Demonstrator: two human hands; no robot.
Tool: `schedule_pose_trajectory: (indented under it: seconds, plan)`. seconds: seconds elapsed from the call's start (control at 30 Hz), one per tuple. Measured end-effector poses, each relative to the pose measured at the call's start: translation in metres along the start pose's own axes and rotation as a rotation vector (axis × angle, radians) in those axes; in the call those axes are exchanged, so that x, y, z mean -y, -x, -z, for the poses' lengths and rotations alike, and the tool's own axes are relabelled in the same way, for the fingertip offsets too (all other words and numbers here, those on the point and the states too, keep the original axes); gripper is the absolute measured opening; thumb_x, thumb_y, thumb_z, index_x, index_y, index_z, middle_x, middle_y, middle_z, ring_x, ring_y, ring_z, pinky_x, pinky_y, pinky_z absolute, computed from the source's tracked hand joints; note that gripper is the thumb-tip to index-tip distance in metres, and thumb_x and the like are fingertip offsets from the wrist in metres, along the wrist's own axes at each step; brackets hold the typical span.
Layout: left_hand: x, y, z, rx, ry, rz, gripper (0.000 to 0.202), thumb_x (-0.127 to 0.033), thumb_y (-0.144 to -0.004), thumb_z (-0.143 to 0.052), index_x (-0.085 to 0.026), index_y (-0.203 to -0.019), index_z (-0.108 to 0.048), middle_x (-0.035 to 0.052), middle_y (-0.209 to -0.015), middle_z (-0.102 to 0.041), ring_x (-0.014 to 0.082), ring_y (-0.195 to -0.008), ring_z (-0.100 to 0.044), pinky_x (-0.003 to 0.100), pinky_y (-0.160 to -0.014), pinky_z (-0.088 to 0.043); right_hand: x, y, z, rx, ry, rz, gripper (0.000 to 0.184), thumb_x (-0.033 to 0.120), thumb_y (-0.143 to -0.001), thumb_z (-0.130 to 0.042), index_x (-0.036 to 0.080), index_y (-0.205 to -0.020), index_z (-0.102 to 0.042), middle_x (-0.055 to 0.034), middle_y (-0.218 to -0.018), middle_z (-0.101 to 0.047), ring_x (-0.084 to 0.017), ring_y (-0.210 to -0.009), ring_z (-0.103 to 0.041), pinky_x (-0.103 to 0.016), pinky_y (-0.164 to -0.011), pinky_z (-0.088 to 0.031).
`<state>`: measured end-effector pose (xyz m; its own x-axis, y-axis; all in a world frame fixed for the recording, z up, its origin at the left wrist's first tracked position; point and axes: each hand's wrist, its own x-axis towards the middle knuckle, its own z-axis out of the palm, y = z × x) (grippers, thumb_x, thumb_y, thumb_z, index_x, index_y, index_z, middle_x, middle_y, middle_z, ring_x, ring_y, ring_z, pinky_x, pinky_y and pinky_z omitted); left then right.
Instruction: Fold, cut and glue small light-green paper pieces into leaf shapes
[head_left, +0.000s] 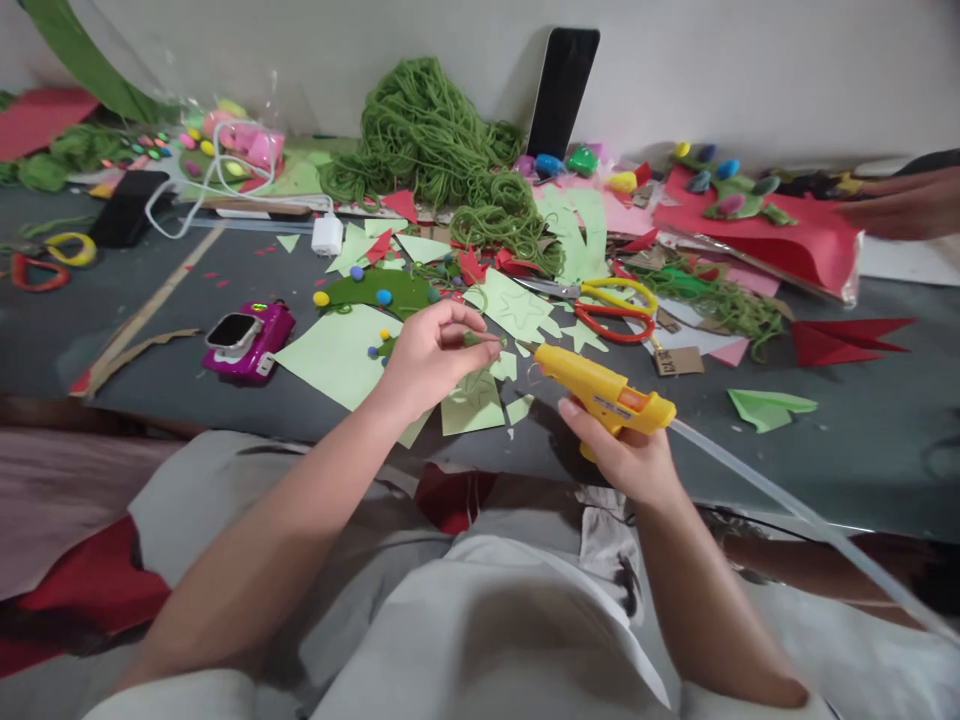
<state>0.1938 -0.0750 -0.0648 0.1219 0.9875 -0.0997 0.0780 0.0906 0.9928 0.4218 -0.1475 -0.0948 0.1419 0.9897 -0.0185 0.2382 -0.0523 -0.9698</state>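
Observation:
My right hand [626,450] grips a yellow hot glue gun [604,388] by its handle, nozzle pointing left toward my left hand. A clear glue stick [757,485] juts out of the gun's back to the lower right. My left hand [431,350] pinches a small green piece [480,340] between thumb and fingers, just left of the nozzle tip. Both hands hover over light green paper cutouts [345,355] on the dark grey mat [862,450].
A pile of green yarn [427,130], yellow and red scissors [615,305], a purple gadget [244,340], a white charger [327,235], a phone [562,85] leaning on the wall, red paper [802,240], pom-poms [321,298]. Another person's arm [907,205] reaches in at the right.

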Motion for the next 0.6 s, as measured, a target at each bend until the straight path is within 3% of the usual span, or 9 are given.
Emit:
schedule_pose_trajectory:
  seconds: [0.23, 0.6]
  plan:
    - [0.0009, 0.0018, -0.0011, 0.003, -0.051, -0.027, 0.032, -0.034, -0.072, -0.087, -0.021, -0.089, -0.063, 0.0022, -0.076, -0.073, 0.0185, -0.072, -0.070, 0.028, -0.060, -0.048, -0.0081, -0.0018, 0.0011, 0.111, 0.108, 0.130, 0.025, 0.046, -0.088, -0.072, 0.023, -0.096, -0.075, -0.0042, -0.093, -0.077, -0.023, -0.086, -0.074, -0.036, -0.085, -0.061]
    - [-0.0008, 0.0019, -0.0017, 0.012, -0.051, -0.028, 0.032, -0.033, -0.072, -0.087, -0.021, -0.089, -0.062, 0.0022, -0.078, -0.074, 0.0155, -0.067, -0.066, 0.027, -0.058, -0.045, -0.0112, -0.0027, -0.0005, 0.104, 0.144, 0.170, 0.021, 0.043, -0.090, -0.070, 0.024, -0.094, -0.075, -0.0029, -0.089, -0.076, -0.021, -0.082, -0.072, -0.035, -0.085, -0.059]
